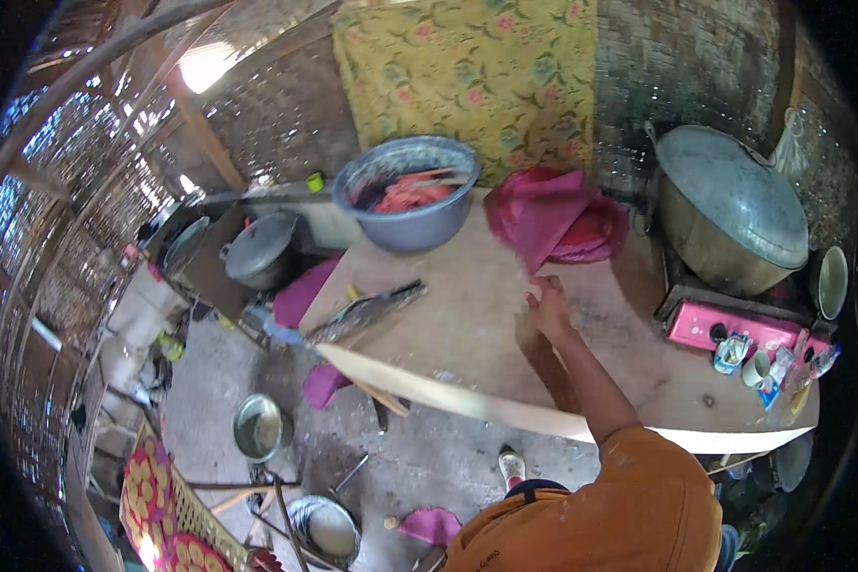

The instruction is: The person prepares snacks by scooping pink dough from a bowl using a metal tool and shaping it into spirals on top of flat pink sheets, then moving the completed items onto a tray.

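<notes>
My right hand (549,307) reaches over the wooden tabletop (467,315), its arm coming out of an orange sleeve. The fingertips are closed at the pointed corner of a pink cloth (534,214), which is drawn toward me. Rumpled, the rest of the cloth lies in a heap with a redder part (586,234) under its fold. Left of the heap stands a grey-blue basin (405,231) with red, wet-looking contents (415,194) inside and pale sticks or handles on top. My left hand is out of view.
At the right, a big lidded metal pot (725,210) sits on a pink stove (696,326), with cups and packets (756,369) in front. A dark elongated object (367,315) lies on the table's left. On the floor are a metal bucket (262,429) and a basin (329,529).
</notes>
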`<state>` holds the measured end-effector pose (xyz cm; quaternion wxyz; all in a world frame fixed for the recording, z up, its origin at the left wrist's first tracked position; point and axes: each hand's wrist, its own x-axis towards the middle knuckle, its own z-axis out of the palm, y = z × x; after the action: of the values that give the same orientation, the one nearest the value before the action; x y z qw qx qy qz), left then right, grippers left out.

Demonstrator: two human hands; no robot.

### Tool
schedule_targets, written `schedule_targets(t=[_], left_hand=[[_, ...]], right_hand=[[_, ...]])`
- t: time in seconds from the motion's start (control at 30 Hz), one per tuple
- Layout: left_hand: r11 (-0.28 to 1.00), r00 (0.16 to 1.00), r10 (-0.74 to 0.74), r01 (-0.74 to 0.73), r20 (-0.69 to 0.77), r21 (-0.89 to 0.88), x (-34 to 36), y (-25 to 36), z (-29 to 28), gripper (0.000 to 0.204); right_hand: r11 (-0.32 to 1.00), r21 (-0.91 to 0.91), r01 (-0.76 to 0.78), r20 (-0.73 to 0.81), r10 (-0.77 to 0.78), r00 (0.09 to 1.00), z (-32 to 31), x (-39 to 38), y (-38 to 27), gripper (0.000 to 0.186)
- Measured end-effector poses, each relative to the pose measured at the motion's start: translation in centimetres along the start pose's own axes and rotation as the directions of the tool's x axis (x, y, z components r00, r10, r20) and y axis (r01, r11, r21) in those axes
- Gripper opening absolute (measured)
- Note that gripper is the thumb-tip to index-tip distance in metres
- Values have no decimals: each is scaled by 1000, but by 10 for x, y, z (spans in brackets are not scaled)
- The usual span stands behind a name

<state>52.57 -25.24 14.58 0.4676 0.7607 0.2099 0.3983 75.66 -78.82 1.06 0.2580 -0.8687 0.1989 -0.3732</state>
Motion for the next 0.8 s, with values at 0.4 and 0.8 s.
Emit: schedule_targets(t=[0.4,0.8], left_hand=[[947,889,260,-311,376,81,4,12,182,19],[904,544,363,-10,757,-427,-2,39,369,10]], right_hand=[[825,-561,60,24,-56,998,10,155,196,24],[903,-391,-179,65,221,973,-82,287,122,16]])
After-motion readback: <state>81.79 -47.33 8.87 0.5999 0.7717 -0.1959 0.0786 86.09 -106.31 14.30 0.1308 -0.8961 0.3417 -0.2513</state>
